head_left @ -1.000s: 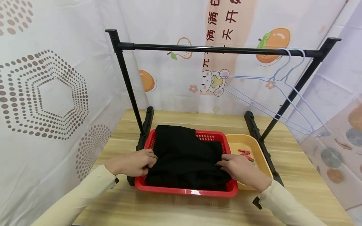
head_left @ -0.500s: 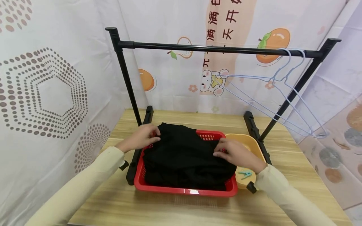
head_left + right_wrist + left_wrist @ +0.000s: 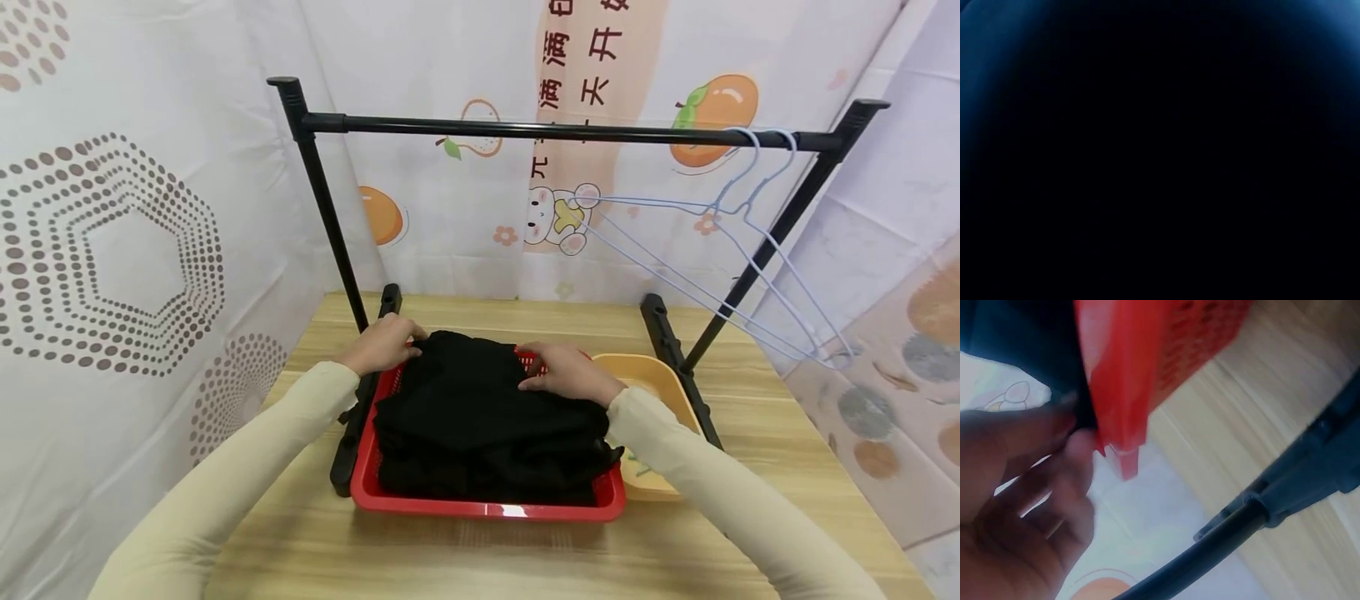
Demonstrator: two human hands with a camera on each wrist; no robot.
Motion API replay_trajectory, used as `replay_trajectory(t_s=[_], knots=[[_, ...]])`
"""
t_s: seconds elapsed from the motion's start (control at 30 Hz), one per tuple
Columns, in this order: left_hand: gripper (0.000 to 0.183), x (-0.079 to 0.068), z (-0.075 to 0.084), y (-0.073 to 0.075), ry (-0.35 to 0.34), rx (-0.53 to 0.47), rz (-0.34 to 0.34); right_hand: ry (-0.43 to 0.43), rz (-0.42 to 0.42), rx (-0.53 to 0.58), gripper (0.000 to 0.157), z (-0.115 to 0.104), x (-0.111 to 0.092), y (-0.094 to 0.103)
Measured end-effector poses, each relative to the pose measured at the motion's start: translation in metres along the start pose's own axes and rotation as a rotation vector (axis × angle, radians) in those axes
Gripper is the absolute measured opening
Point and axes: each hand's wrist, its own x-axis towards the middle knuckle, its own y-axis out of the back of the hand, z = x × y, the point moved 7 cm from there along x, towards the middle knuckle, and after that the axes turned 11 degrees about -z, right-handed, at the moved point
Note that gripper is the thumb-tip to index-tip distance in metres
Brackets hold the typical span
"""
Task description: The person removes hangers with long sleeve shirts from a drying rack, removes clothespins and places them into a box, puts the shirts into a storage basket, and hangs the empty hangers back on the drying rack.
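Observation:
Folded black clothing [image 3: 480, 417] fills a red plastic basket [image 3: 480, 507] in the head view, its front edge bunched in layers. My left hand [image 3: 388, 342] pinches the cloth's far left corner between thumb and fingers. In the left wrist view that hand [image 3: 1041, 494] has its fingertips on the dark cloth, right beside the red basket wall [image 3: 1125, 369]. My right hand [image 3: 567, 372] is over the basket's far side, thumb and fingers apart, near the far right edge of the cloth. The right wrist view is almost wholly black, so its fingertips cannot be made out there.
A black clothes rack [image 3: 480, 129] stands over the basket, with two blue hangers [image 3: 720, 204] at its right end. A yellow tray [image 3: 667, 375] lies right of the basket, partly hidden by the right sleeve. Printed curtains surround the wooden table [image 3: 300, 542].
Both hands have moved to the far side of the basket; the right one has also moved left. The cloth's right front part has been lifted and bunched. My left hand has taken the far corner.

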Motion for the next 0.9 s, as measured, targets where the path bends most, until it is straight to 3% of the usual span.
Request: replay_trajectory(t_s=[0.13, 0.23, 0.3, 0.4, 0.5, 0.6, 0.67, 0.77, 0.9], knots=[[0.017, 0.002, 0.005, 0.005, -0.001, 0.047, 0.07, 0.04, 0.014, 0.008, 0.046, -0.006, -0.001, -0.003], [0.015, -0.003, 0.009, 0.012, -0.013, 0.011, 0.116, 0.041, 0.063, 0.001, 0.029, -0.008, -0.006, 0.0], [0.015, -0.012, 0.016, 0.018, -0.043, -0.04, 0.147, 0.045, 0.1, 0.004, 0.021, -0.009, -0.012, 0.003], [0.016, -0.032, 0.031, 0.026, -0.141, -0.122, 0.159, 0.071, 0.157, 0.021, 0.016, -0.013, -0.025, 0.008], [0.019, -0.057, 0.053, 0.025, -0.277, -0.125, 0.092, 0.125, 0.202, 0.042, 0.013, -0.018, -0.044, 0.014], [0.018, -0.078, 0.072, 0.012, -0.391, -0.066, -0.027, 0.188, 0.222, 0.028, 0.012, -0.024, -0.064, 0.017], [0.018, -0.087, 0.077, 0.0, -0.424, -0.028, -0.099, 0.229, 0.201, 0.006, 0.013, -0.028, -0.076, 0.013], [0.02, -0.093, 0.075, -0.021, -0.417, -0.001, -0.172, 0.27, 0.13, -0.05, 0.016, -0.03, -0.091, -0.002], [0.022, -0.093, 0.073, -0.042, -0.402, 0.032, -0.205, 0.215, -0.035, -0.032, 0.016, -0.023, -0.106, -0.026]])
